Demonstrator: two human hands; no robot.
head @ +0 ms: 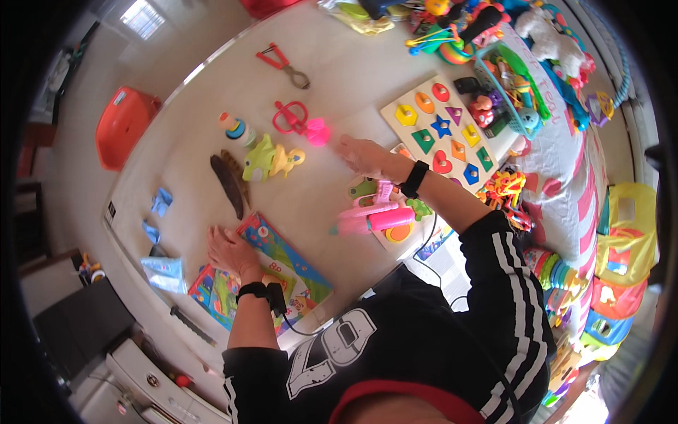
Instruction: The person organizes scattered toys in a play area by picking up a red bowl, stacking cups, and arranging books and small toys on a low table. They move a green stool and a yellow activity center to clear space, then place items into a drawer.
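Note:
My left hand (230, 252) rests at the upper edge of a colourful children's book (296, 265), its fingers on or just past that edge; whether it grips the book is unclear. My right hand (365, 157) is over the white table beside a bright pink toy (318, 132), with a gap between them. A pink toy with a round handle (290, 117) touches or adjoins that toy. Below my right hand lie a pink tube-shaped toy (391, 218) and a green frog piece (363, 188). Green and yellow animal toys (260, 161) and two dark, long pods (228, 185) are between my hands.
A wooden shape puzzle board (389, 110) lies at the right, near a teal basket (484, 71) of toys. Red-handled tongs (283, 64), a stacked bottle-like toy (238, 130) and a light-blue packet (165, 274) lie on the table. A red chair (124, 127) stands beyond its edge.

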